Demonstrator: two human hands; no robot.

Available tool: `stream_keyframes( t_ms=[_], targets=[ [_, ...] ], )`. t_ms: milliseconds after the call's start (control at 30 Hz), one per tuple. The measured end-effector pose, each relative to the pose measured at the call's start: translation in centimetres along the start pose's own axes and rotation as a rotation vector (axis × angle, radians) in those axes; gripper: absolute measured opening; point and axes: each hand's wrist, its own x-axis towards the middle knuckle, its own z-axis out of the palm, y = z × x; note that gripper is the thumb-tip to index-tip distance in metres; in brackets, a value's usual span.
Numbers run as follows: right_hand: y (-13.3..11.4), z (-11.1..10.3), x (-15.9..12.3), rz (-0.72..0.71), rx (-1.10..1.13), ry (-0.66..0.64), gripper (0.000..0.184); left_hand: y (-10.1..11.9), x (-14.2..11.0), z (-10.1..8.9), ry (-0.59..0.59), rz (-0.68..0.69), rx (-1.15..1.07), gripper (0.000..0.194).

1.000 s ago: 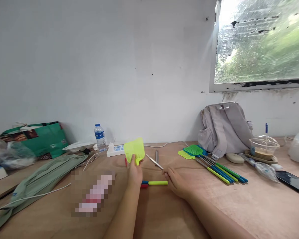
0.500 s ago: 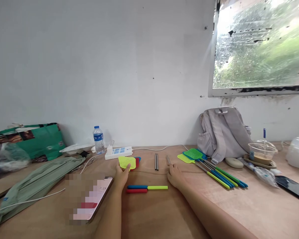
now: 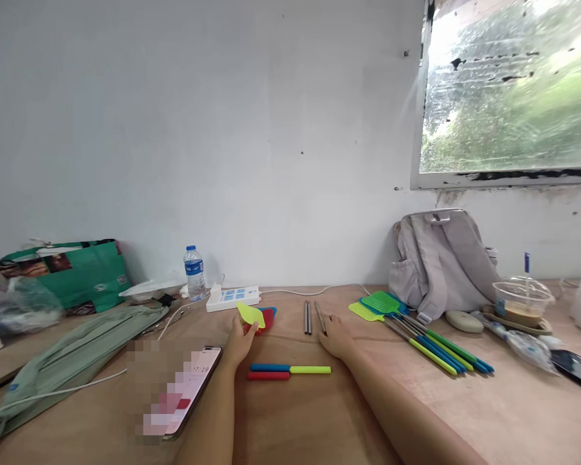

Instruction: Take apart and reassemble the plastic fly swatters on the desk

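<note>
My left hand is closed on a yellow-green fly swatter head, a mesh piece tilted up off the table. Beneath and beside it lie a red swatter head and a blue one, partly hidden. My right hand has its fingers closed around the near end of a thin metal rod, slightly tilted. Two metal rods lie side by side just left of it. Closer to me rest a blue handle, a red handle and a yellow-green handle.
Several assembled fly swatters lie in a pile at right, before a grey backpack. A cup stands farther right. At left are a phone, a power strip, a water bottle and green cloth.
My right hand has brought its metal rod left, nearer the two lying rods. The yellow-green swatter head in my left hand has turned and tilted. The view has shifted slightly.
</note>
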Motion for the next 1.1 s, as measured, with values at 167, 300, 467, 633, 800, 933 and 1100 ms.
stream_keyframes(
  t_ms=[167,300,467,633,800,933,1100],
  targets=[
    [0.2,-0.1,-0.3,-0.092,0.026,-0.011,0.05,0.0,0.0,-0.1,-0.038,0.028,0.109,0.041],
    [0.2,-0.2,-0.4,-0.164,0.064,-0.005,0.046,0.1,-0.1,-0.1,-0.043,0.039,0.177,0.041],
    [0.3,-0.2,-0.5,-0.239,0.127,0.008,0.043,0.1,0.0,-0.1,-0.024,0.057,0.233,0.043],
    [0.4,-0.3,-0.7,-0.328,0.197,-0.005,0.048,0.0,0.1,-0.2,-0.003,0.081,0.278,0.042],
    [0.7,-0.1,-0.6,-0.359,0.263,0.007,0.05,-0.4,0.3,-0.1,0.004,0.111,0.333,0.045],
    [1.0,0.3,-0.3,-0.349,0.311,0.035,0.046,-0.8,0.5,-0.1,0.002,0.171,0.377,0.039],
    [0.9,0.4,-0.3,-0.357,0.359,0.037,0.033,-0.9,0.6,-0.2,-0.036,0.238,0.424,0.024]
  ],
)
